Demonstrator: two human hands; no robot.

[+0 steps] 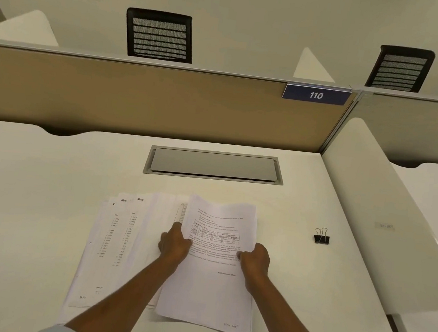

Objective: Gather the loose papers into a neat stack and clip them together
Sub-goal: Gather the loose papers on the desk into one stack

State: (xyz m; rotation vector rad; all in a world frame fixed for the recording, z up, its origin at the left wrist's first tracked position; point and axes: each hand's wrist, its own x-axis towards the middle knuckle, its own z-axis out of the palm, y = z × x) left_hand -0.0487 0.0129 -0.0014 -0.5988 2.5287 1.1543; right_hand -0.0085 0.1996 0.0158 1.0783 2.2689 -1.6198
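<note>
My left hand [174, 243] and right hand [255, 260] each pinch a side edge of a gathered stack of papers [211, 278], fingers closed on it, its near end resting on the desk [33, 200]. To its left, more loose sheets [118, 236] lie fanned out, partly under the stack. Off to the right, well apart, a black binder clip [321, 236] sits untouched. Beyond, I see a grey cable hatch [214, 164], then the partition with its "110" sign [316, 95].
</note>
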